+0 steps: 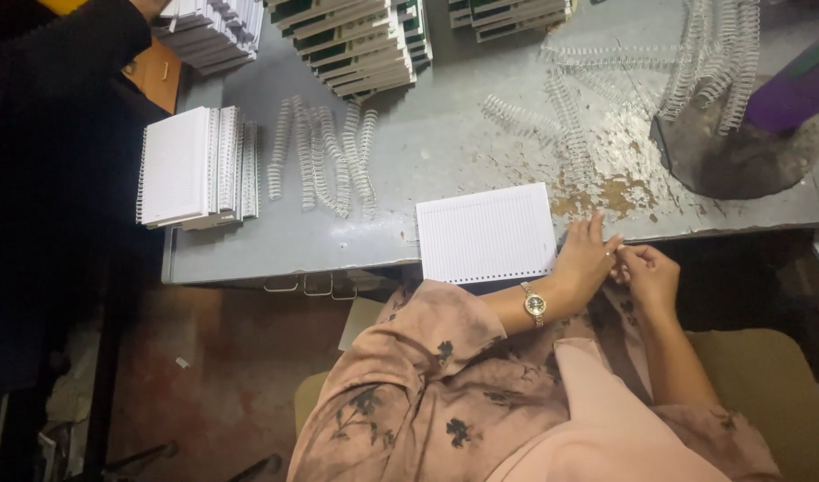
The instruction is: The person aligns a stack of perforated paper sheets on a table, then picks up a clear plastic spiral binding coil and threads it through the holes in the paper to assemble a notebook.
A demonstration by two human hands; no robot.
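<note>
- Scanning from the far left, I see another person's dark sleeve [61, 54] reaching over a stack of bound white notebooks [215, 31] at the top edge; that arm is not one of my hands.
- Next comes a pile of spiral-bound white pads [195, 165], set square on the grey tabletop [275, 250] with their coils facing right, which I judge keeps finished pieces apart from loose parts.
- Just beside that pile lies a row of loose white wire coils [324, 161], side by side and running away from me, easy to take one at a time.
- Further back stand leaning stacks of green-edged covers [360, 45], fanned like tiles.
- At the near edge, a loose block of lined, punched sheets [487, 234] lies flat with its hole row towards me and overhanging the tabletop edge a little, so the holes are free.
- My left hand [586, 259], wearing a wristwatch [534, 305], rests at the right corner of that block, fingers curled towards the other hand.
- My right hand [648, 275] meets it fingertip to fingertip; both pinch something small that I cannot make out.
- More tangled coils [713, 62] lie at the far right, near a dark round base [740, 161] carrying a purple cylinder [798, 89].
- No box or bin shows; everything sits bare on the tabletop.
</note>
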